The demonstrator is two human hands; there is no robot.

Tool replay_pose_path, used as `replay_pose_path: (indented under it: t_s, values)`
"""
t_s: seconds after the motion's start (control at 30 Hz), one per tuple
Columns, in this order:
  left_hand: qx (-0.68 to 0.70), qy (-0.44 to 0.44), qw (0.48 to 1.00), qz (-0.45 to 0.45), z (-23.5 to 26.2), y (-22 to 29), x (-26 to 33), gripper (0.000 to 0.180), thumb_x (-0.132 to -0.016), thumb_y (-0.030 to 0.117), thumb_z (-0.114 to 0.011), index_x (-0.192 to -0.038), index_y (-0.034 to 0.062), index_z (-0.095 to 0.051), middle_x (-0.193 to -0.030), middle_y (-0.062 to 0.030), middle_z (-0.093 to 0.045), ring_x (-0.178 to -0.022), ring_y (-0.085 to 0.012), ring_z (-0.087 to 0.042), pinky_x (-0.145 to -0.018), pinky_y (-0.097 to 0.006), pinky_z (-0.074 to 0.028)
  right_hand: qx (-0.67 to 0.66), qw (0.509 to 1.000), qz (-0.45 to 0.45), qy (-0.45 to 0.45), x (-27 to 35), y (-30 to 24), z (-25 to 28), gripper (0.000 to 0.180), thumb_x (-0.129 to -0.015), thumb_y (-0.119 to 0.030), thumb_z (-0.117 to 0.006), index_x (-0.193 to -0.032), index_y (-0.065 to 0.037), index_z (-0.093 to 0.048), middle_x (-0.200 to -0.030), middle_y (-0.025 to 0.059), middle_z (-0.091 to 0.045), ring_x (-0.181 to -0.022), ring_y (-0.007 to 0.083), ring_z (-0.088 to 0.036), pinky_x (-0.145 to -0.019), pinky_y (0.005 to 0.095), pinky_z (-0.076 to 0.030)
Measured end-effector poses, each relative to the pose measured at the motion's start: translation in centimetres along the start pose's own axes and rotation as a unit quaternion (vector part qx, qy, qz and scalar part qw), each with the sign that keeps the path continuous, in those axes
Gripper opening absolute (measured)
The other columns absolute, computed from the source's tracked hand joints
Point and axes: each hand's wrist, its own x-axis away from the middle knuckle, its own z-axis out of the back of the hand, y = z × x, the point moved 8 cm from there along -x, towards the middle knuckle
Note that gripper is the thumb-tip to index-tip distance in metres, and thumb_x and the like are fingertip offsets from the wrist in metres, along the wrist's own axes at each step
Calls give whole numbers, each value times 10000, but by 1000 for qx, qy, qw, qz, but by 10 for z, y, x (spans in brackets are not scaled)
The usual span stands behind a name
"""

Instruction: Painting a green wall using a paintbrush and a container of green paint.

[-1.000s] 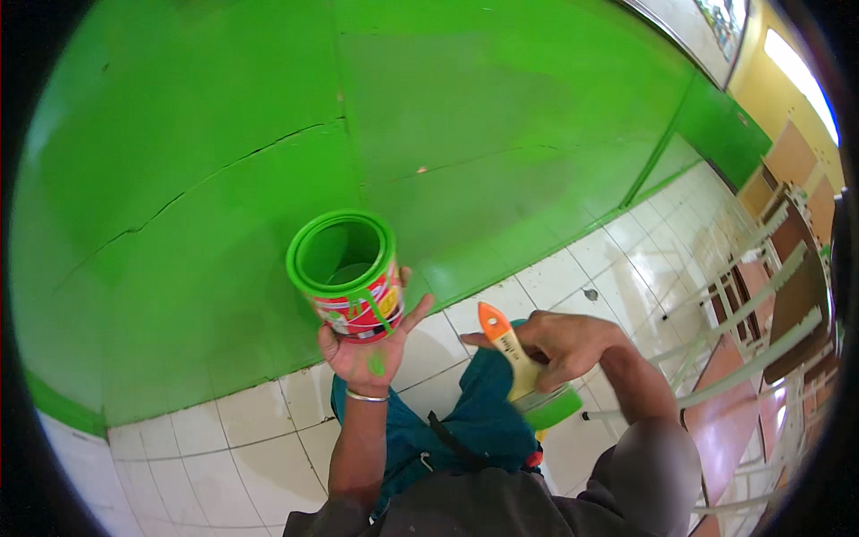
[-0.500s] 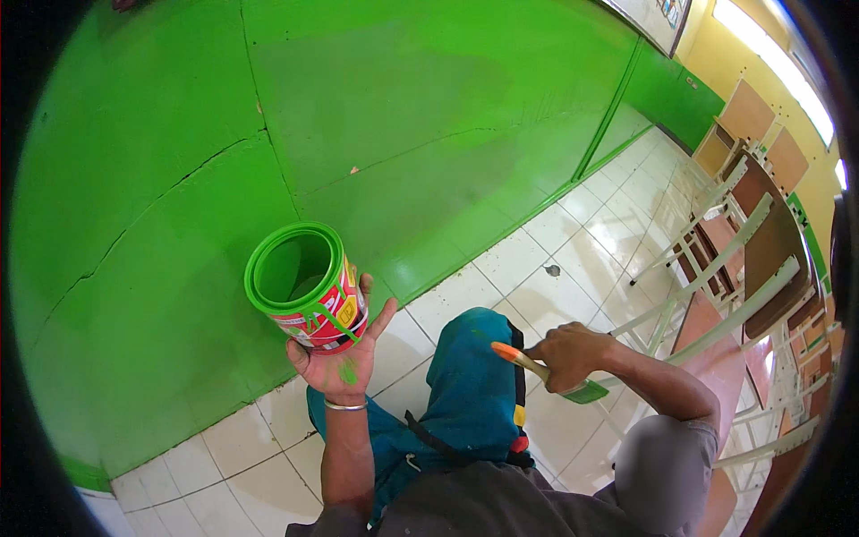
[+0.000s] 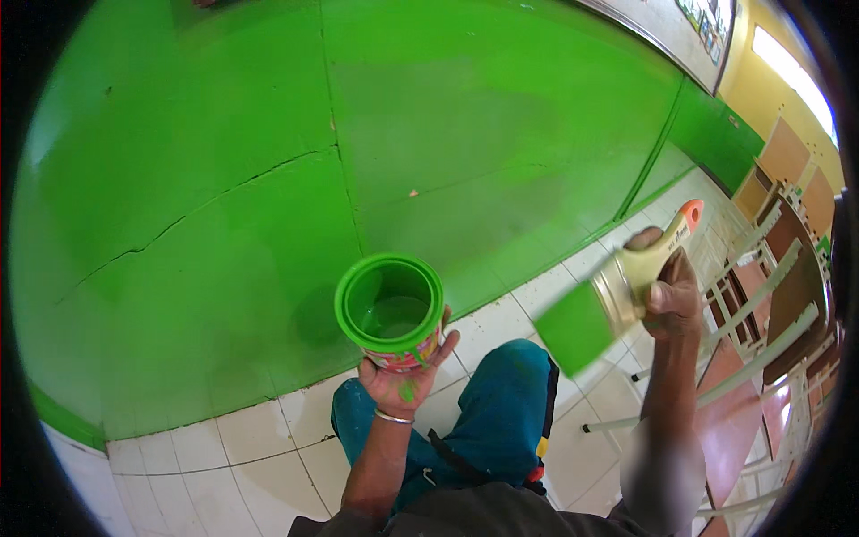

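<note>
My left hand (image 3: 400,383) holds a small paint can (image 3: 390,311) from below; the can is open, with green paint inside and a green-smeared rim. My right hand (image 3: 667,282) grips a wide paintbrush (image 3: 617,295) by its pale handle with an orange tip; the bristles (image 3: 573,327) are loaded with green paint and point down-left toward the can. Brush and can are apart. Behind both stands a green painted wall (image 3: 268,161) with a long crack. My knee in blue trousers (image 3: 501,412) shows below.
White floor tiles (image 3: 242,456) run along the wall's base. Pale metal-framed chairs and wooden desks (image 3: 761,295) crowd the right side. A darker green wall section (image 3: 716,143) and a board edge lie at the upper right.
The right hand has lifted the brush up and to the right, bristles now in view. The can has tilted more upright, showing the paint inside. The view has shifted toward the wall.
</note>
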Motion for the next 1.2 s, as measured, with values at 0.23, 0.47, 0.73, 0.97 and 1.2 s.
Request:
replay_pose_path:
  t_s: [0.23, 0.47, 0.73, 0.97, 1.2]
  values:
    - [-77, 3, 997, -4, 33, 5, 36, 922, -788, 508, -714, -1549, 206, -289, -1588, -141, -298, -1466, -402, -258, -1185, -670, -120, 87, 993, 76, -39, -49, 7, -103, 485, -713, -6, -838, -1161, 21, -653, -1060, 133, -710, -943, 207, -690, -837, 347, -556]
    - [12, 90, 996, 3, 52, 11, 50, 778, -689, 275, -792, -1408, 147, -526, -1472, -67, -504, -1375, -273, -445, -1189, -503, -279, 274, 938, 120, -175, -59, 19, -142, 356, -707, -16, -836, -1051, -33, -746, -892, 89, -734, -782, 183, -666, -703, 318, -524]
    - [-5, 56, 998, 3, 52, 8, 48, 817, -629, 199, -758, -1406, 109, -523, -1433, -114, -536, -1357, -302, -465, -1178, -475, -320, 429, 842, 147, -291, -65, 37, -172, 329, -718, -92, -815, -1041, -72, -758, -922, 97, -744, -777, 253, -645, -695, 366, -528]
    - [-79, 39, 996, 25, 64, 11, 56, 828, -715, 360, -757, -1461, 182, -444, -1486, -96, -466, -1373, -313, -445, -1149, -544, -361, 518, 797, -18, -309, -73, 73, -173, 344, -713, -76, -764, -1056, -60, -748, -925, 122, -731, -800, 302, -690, -727, 378, -555]
    - [-73, 40, 996, 25, 66, 11, 53, 831, -710, 348, -759, -1462, 184, -444, -1486, -95, -466, -1373, -311, -446, -1153, -542, -354, 590, 725, 78, -348, -66, 80, -186, 341, -708, -124, -749, -1046, -165, -764, -846, 60, -727, -776, 252, -639, -676, 367, -522]
